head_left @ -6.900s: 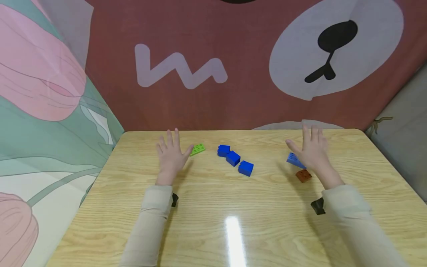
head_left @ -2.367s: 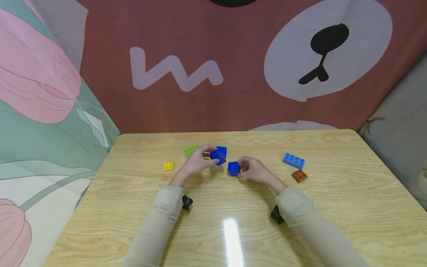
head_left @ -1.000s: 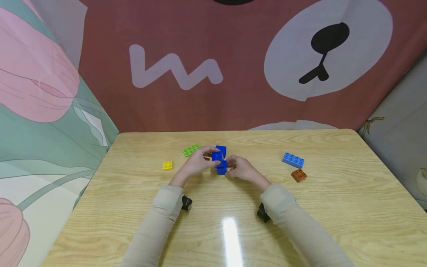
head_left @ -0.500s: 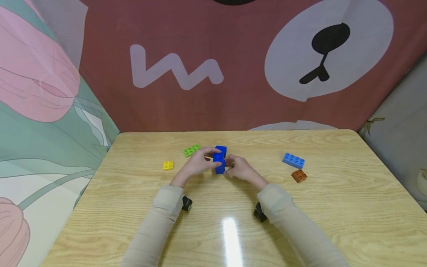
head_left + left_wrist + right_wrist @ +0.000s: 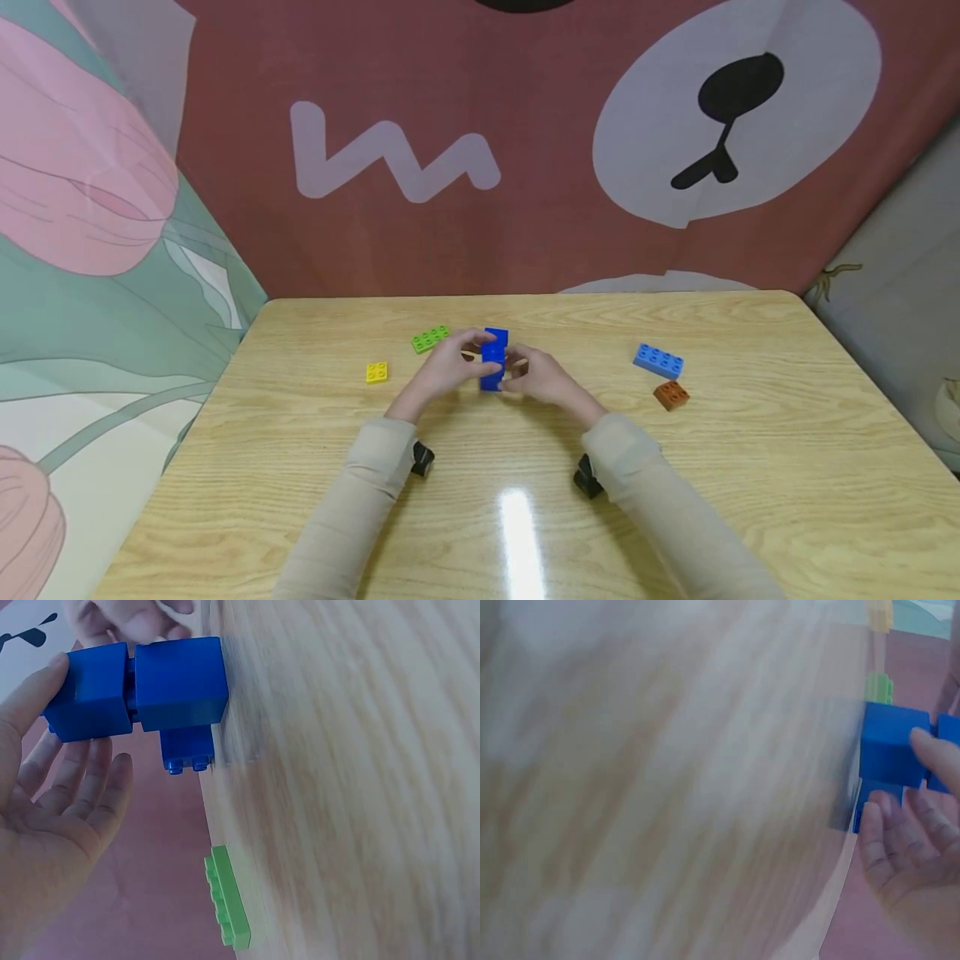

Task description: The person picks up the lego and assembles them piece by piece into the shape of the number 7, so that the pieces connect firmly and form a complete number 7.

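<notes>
My left hand (image 5: 444, 367) pinches a blue building block (image 5: 94, 694) between thumb and fingers. This block sits above a second blue block (image 5: 180, 682); in the left wrist view a narrow gap with studs in it shows between the two. My right hand (image 5: 543, 375) has its thumb on the lower block and its fingers round the far side, as the right wrist view shows. The lower block is at the table top. Just behind the pair stands a third blue block (image 5: 497, 334), partly hidden by them in the head view.
On the wooden table (image 5: 420, 533), a green block (image 5: 431, 338) and a yellow block (image 5: 377, 372) lie to the left. A lighter blue block (image 5: 658, 361) and a brown block (image 5: 671, 395) lie to the right. A printed cloth (image 5: 450, 242) hangs behind the table.
My right hand has brought the lower block leftward until it stands under the block in my left hand. Earlier both hands were spread apart and off the blocks.
</notes>
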A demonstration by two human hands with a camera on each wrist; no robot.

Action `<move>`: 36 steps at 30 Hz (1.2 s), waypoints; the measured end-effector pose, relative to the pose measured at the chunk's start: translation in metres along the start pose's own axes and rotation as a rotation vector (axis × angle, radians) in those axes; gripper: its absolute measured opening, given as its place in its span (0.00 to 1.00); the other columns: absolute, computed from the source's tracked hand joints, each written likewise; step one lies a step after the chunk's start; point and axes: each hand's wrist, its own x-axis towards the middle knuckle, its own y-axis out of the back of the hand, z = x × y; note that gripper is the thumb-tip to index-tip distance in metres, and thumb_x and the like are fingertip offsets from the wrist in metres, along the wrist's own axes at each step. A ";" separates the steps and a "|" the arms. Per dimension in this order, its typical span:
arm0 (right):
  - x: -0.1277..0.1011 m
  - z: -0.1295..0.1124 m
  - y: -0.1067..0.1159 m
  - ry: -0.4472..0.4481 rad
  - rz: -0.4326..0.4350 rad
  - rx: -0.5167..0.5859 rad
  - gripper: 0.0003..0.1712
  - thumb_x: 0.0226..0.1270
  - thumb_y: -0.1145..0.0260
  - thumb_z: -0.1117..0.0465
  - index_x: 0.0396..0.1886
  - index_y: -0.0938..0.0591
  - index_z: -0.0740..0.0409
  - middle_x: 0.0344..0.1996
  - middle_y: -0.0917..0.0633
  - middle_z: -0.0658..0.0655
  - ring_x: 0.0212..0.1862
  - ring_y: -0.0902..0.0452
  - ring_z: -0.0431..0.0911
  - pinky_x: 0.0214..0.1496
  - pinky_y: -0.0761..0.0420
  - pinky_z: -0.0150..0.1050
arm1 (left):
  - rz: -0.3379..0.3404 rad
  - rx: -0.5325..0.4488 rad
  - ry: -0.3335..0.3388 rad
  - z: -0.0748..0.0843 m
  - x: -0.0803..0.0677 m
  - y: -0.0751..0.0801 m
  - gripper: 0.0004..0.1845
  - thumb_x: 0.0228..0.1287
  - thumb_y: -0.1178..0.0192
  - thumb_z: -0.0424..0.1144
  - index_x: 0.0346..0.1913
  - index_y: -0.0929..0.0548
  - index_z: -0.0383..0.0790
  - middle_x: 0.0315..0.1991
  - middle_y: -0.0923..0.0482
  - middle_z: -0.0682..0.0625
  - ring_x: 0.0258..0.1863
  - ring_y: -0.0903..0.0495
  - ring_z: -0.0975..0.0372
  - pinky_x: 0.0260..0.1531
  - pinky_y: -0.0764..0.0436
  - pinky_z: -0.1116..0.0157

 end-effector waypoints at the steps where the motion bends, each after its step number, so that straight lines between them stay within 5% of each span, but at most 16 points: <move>1: -0.001 -0.001 0.002 0.011 0.002 0.012 0.30 0.60 0.31 0.63 0.62 0.28 0.63 0.55 0.21 0.65 0.53 0.22 0.56 0.53 0.19 0.45 | 0.002 -0.006 0.002 0.000 0.000 0.000 0.25 0.58 0.32 0.40 0.59 0.23 0.42 0.57 0.23 0.45 0.55 0.23 0.53 0.55 0.20 0.57; 12: 0.001 -0.006 0.004 0.115 0.095 0.059 0.27 0.64 0.34 0.61 0.61 0.27 0.66 0.56 0.21 0.66 0.56 0.23 0.59 0.59 0.21 0.49 | 0.024 -0.027 -0.015 -0.003 0.000 0.002 0.22 0.59 0.33 0.38 0.57 0.22 0.40 0.58 0.22 0.44 0.59 0.24 0.52 0.59 0.22 0.57; 20: -0.001 -0.009 0.002 0.049 0.096 0.046 0.28 0.63 0.33 0.58 0.62 0.26 0.61 0.56 0.20 0.63 0.56 0.23 0.57 0.57 0.20 0.49 | 0.015 -0.070 -0.037 -0.008 -0.001 0.003 0.21 0.65 0.39 0.39 0.59 0.22 0.39 0.59 0.23 0.43 0.59 0.23 0.51 0.59 0.22 0.57; 36: -0.002 -0.007 -0.001 0.114 0.150 0.151 0.23 0.63 0.33 0.60 0.57 0.23 0.61 0.54 0.18 0.63 0.57 0.22 0.55 0.62 0.23 0.48 | -0.040 -0.112 -0.041 -0.015 -0.001 0.006 0.22 0.67 0.41 0.39 0.62 0.25 0.39 0.64 0.28 0.41 0.60 0.24 0.49 0.60 0.23 0.55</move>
